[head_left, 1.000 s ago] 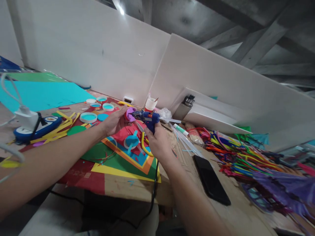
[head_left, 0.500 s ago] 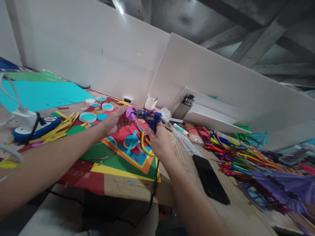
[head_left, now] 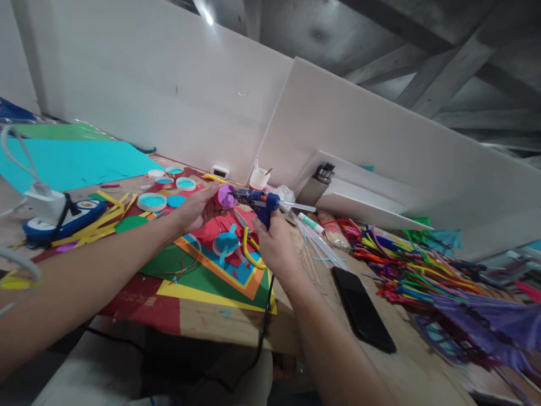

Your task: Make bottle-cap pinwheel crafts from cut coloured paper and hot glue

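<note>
In my left hand (head_left: 198, 211) is a small round purple piece with a red rim, a paper-lined ring or lid (head_left: 226, 197), tilted toward the right. My right hand (head_left: 276, 239) grips a blue hot glue gun (head_left: 264, 206), its nozzle at the purple face; whether it touches I cannot tell. A clear glue stick (head_left: 298, 207) juts from the gun's back, and a black cord hangs below my wrist. Under my hands lie yellow-handled scissors (head_left: 249, 248) and a white ring with blue paper strips (head_left: 227, 243), on coloured paper sheets (head_left: 203, 287).
Several blue-lined rings (head_left: 152, 202) and yellow strips (head_left: 107, 217) lie left, beside a blue-and-white power strip (head_left: 63, 223). A black phone (head_left: 363, 309), loose glue sticks (head_left: 321, 245) and pipe cleaners (head_left: 406, 265) are at right. A white cup (head_left: 259, 179) and grey bottle (head_left: 316, 183) stand behind.
Almost nothing differs. The whole view has shifted very slightly, and both hands keep the purple-lined ring and the glue gun together in the same pose.
</note>
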`<action>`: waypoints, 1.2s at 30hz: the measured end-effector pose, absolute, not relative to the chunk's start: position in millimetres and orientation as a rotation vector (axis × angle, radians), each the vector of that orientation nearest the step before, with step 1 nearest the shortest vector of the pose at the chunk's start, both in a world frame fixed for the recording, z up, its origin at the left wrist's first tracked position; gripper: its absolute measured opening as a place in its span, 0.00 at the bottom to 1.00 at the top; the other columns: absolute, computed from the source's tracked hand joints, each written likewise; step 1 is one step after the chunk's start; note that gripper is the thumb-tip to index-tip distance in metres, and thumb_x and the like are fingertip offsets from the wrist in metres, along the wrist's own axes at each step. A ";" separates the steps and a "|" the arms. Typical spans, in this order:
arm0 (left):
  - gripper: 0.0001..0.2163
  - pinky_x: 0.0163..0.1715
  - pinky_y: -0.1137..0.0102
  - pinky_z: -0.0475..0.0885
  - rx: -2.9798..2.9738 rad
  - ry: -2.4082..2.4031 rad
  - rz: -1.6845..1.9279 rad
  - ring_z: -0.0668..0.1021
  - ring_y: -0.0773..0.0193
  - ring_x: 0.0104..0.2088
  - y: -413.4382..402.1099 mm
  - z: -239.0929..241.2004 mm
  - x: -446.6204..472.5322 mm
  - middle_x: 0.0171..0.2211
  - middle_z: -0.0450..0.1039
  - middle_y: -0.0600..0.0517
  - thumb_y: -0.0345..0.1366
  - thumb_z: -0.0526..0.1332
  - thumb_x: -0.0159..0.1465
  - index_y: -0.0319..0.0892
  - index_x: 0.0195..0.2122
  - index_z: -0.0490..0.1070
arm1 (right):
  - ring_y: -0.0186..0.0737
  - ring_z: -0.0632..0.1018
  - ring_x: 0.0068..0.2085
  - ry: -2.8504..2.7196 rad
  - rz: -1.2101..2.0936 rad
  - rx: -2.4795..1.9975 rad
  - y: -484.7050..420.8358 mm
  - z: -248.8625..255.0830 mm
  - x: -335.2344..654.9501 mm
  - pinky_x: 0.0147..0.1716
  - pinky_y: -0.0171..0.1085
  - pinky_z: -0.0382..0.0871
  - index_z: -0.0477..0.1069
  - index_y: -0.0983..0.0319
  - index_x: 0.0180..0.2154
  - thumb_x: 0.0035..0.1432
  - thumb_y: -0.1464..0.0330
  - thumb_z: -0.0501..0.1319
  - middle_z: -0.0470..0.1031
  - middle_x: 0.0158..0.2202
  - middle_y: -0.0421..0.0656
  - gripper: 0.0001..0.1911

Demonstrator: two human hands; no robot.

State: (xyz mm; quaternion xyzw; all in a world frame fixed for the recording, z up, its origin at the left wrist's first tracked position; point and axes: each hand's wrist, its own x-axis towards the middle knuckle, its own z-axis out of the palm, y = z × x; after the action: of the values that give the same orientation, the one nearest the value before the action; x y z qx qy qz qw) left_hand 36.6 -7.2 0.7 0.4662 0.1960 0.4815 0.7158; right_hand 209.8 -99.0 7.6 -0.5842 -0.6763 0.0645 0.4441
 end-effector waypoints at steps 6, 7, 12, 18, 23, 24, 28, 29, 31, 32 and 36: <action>0.15 0.26 0.73 0.74 1.003 0.406 1.139 0.79 0.65 0.27 1.8 1.5 31.0 0.28 0.77 0.48 0.42 0.52 0.68 0.37 0.39 0.73 | 0.47 0.76 0.43 -1.720 0.214 -1.409 -104.2 8.1 203.5 0.43 0.41 0.68 0.66 0.60 0.53 0.60 0.66 0.56 0.76 0.45 0.48 0.20; 0.15 0.26 0.73 0.74 0.999 0.404 1.138 0.79 0.65 0.26 1.4 1.1 31.3 0.28 0.77 0.48 0.42 0.52 0.68 0.37 0.38 0.73 | 0.46 0.76 0.44 -1.730 0.226 -1.390 -104.8 7.8 202.4 0.43 0.41 0.68 0.66 0.60 0.53 0.60 0.66 0.56 0.76 0.45 0.48 0.19; 0.14 0.27 0.72 0.75 1.036 0.423 1.059 0.80 0.63 0.28 -6.6 -0.5 36.3 0.29 0.77 0.46 0.41 0.53 0.67 0.36 0.38 0.73 | 0.46 0.76 0.44 -1.702 0.236 -1.383 -103.1 7.1 203.8 0.43 0.41 0.68 0.65 0.60 0.54 0.61 0.65 0.55 0.76 0.46 0.47 0.20; 0.15 0.27 0.72 0.74 1.032 0.429 1.089 0.80 0.63 0.29 -4.2 1.3 33.4 0.32 0.78 0.45 0.41 0.53 0.67 0.36 0.39 0.74 | 0.49 0.77 0.43 -1.670 0.166 -1.458 -101.6 7.0 208.7 0.41 0.42 0.68 0.66 0.60 0.53 0.60 0.63 0.55 0.77 0.44 0.49 0.20; 0.14 0.26 0.73 0.74 0.991 0.437 1.160 0.78 0.66 0.26 1.3 3.0 30.1 0.29 0.76 0.48 0.42 0.53 0.67 0.38 0.38 0.74 | 0.48 0.76 0.42 -1.732 0.191 -1.441 -105.1 7.4 202.7 0.42 0.42 0.68 0.67 0.60 0.52 0.60 0.65 0.55 0.76 0.44 0.49 0.18; 0.14 0.26 0.73 0.74 0.981 0.442 1.164 0.78 0.66 0.26 1.1 2.6 30.6 0.28 0.76 0.48 0.42 0.53 0.67 0.38 0.37 0.74 | 0.47 0.76 0.43 -1.741 0.202 -1.429 -105.4 7.4 201.7 0.42 0.42 0.68 0.67 0.60 0.52 0.59 0.66 0.55 0.76 0.45 0.48 0.18; 0.14 0.26 0.72 0.74 1.030 0.433 1.084 0.79 0.64 0.28 -2.3 -2.0 34.6 0.29 0.77 0.47 0.41 0.52 0.68 0.37 0.38 0.74 | 0.46 0.76 0.44 -1.711 0.233 -1.367 -104.2 7.1 202.2 0.45 0.42 0.68 0.66 0.61 0.52 0.60 0.66 0.55 0.76 0.46 0.48 0.18; 0.14 0.26 0.72 0.74 1.049 0.430 1.058 0.79 0.63 0.28 -3.1 -3.2 35.5 0.30 0.77 0.46 0.40 0.52 0.68 0.37 0.38 0.74 | 0.46 0.76 0.45 -1.695 0.229 -1.358 -103.4 7.1 203.3 0.45 0.41 0.68 0.67 0.61 0.52 0.60 0.66 0.55 0.76 0.46 0.48 0.18; 0.14 0.26 0.73 0.74 1.073 0.421 1.033 0.80 0.62 0.29 -3.7 -4.5 36.1 0.31 0.78 0.45 0.39 0.53 0.67 0.36 0.38 0.74 | 0.46 0.76 0.45 -1.664 0.214 -1.372 -101.5 7.3 206.2 0.45 0.42 0.68 0.67 0.62 0.51 0.60 0.65 0.55 0.76 0.45 0.49 0.18; 0.14 0.26 0.73 0.74 1.078 0.415 1.031 0.80 0.62 0.30 -3.5 -4.5 36.0 0.32 0.78 0.44 0.39 0.53 0.67 0.36 0.39 0.74 | 0.47 0.76 0.45 -1.651 0.209 -1.385 -100.6 7.3 207.6 0.45 0.42 0.68 0.67 0.62 0.51 0.60 0.65 0.55 0.76 0.45 0.49 0.18; 0.16 0.24 0.74 0.72 1.067 0.406 1.084 0.80 0.62 0.29 0.1 -0.7 32.8 0.33 0.78 0.44 0.41 0.51 0.68 0.36 0.40 0.74 | 0.46 0.76 0.45 -1.605 0.224 -1.393 -97.1 6.1 211.0 0.46 0.41 0.68 0.67 0.62 0.50 0.58 0.64 0.56 0.76 0.44 0.48 0.18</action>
State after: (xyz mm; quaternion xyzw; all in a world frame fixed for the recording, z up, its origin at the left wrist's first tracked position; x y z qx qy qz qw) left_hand 32.8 0.1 -0.7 0.4802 0.1827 0.4877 0.7058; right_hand 211.0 -97.1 6.1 -0.5714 -0.6584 0.0920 0.4812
